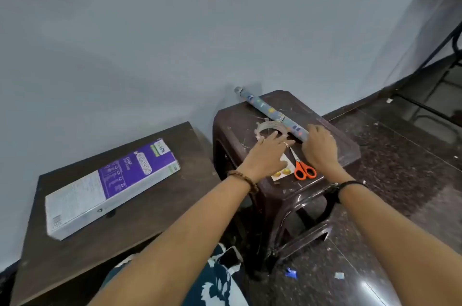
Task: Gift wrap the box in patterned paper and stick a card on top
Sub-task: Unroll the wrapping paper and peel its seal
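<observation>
A long white and purple box (110, 187) lies on the low brown table (155, 208) at the left. A roll of blue patterned paper (268, 112) lies across the dark plastic stool (332, 131). My right hand (320, 145) curls over the near end of that roll. My left hand (271, 150) reaches out with straight fingers toward a ring of clear tape (268, 128), fingertips at its edge. Under my left hand lies a white card (283, 172) with gold shapes. Orange-handled scissors (302, 168) lie between my hands.
The stool stands against the grey wall, right of the table. Scraps of paper (291, 273) lie on the dark speckled floor. A metal frame (440, 56) stands at the far right. My patterned clothing (217, 283) shows at the bottom.
</observation>
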Tool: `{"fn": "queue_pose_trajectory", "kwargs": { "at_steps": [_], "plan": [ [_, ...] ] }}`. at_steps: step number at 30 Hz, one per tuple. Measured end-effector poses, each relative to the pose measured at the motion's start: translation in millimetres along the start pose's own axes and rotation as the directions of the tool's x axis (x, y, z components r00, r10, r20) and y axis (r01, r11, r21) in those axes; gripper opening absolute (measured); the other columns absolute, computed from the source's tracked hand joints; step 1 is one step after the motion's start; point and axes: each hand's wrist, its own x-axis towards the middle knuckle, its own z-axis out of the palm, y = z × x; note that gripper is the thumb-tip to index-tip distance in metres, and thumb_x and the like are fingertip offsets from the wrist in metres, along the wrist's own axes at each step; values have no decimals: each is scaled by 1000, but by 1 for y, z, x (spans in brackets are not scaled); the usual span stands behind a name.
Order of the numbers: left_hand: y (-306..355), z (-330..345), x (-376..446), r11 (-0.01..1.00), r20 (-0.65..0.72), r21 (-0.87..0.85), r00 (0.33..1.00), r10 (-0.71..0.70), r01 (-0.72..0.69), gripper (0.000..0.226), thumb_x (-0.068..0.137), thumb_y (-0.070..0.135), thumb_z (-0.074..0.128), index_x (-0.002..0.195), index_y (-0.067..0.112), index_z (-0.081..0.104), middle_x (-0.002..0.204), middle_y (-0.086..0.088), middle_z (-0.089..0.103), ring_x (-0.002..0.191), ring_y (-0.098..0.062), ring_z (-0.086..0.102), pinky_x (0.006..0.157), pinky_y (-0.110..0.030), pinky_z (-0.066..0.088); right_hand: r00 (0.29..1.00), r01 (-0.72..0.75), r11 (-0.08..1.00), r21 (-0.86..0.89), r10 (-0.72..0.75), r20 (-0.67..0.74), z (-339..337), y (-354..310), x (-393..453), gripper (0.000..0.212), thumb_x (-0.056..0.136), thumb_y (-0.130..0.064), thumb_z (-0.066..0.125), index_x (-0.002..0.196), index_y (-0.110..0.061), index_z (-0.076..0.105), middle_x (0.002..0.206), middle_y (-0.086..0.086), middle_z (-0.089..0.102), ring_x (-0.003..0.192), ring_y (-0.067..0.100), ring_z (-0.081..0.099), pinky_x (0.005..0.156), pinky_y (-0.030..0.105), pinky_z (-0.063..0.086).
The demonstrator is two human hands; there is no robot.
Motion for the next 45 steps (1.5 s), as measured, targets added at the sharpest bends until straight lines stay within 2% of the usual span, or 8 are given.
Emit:
{"fn": "queue_pose_trajectory", "kwargs": {
  "at_steps": [6,12,15,22,29,32,36,45],
  "plan": [
    [-21,9,-9,905,9,-390,984,-180,169,58,89,15,53,144,15,32,149,-7,31,143,-22,14,117,-44,14,998,-46,998,-45,48,39,12,14,14,21,89,-10,49,105,2,54,109,21,55,99,40,52,80,46,42],
    [-51,-4,-61,625,-10,-718,894,-449,305,47,94,17,50,139,21,38,145,0,39,133,-9,32,100,-14,26,969,52,998,-45,-61,-239,-6,-1,13,18,92,-8,49,101,7,55,97,23,52,80,40,52,63,43,40],
    [-68,-11,-93,491,-22,-813,826,-563,313,43,95,17,50,137,19,41,142,0,43,130,-14,41,101,-20,31,939,75,993,-89,-101,-329,-22,-18,8,15,88,-3,53,99,7,56,91,23,52,76,39,51,61,43,40],
    [-61,-2,-118,743,-6,-575,906,-424,344,45,95,21,48,139,19,39,148,-4,35,141,-15,22,112,-31,24,957,52,996,-75,-71,-281,-33,-21,-21,17,91,-7,51,98,8,55,93,23,50,78,39,52,61,40,37],
    [-10,-1,-46,800,-29,-543,946,-323,256,57,92,22,53,143,7,32,150,-9,29,143,-21,17,112,-33,20,975,44,991,127,-14,-223,-41,-19,-27,24,94,-12,47,110,5,54,105,21,49,84,36,51,61,33,35],
    [1,2,-7,788,-64,-551,928,-366,273,54,89,27,60,133,1,44,144,-12,37,138,-27,25,114,-39,24,974,71,982,176,-30,-224,-41,-17,-27,24,95,-13,47,110,3,56,103,19,49,75,31,49,59,33,35],
    [2,10,12,818,-135,-484,898,-420,310,21,92,22,52,82,4,53,102,-18,58,113,-34,47,109,-46,26,972,74,971,227,-19,-235,-41,-10,-21,24,96,-13,44,112,0,57,103,16,49,70,23,43,59,31,33],
    [-36,-2,-14,985,-277,-72,946,-169,155,24,96,9,38,102,7,61,114,-15,62,104,-25,58,90,-30,41,972,63,995,82,-42,-232,-33,7,-5,22,95,-10,49,111,4,57,101,18,49,73,33,51,56,33,34]
  ]
}}
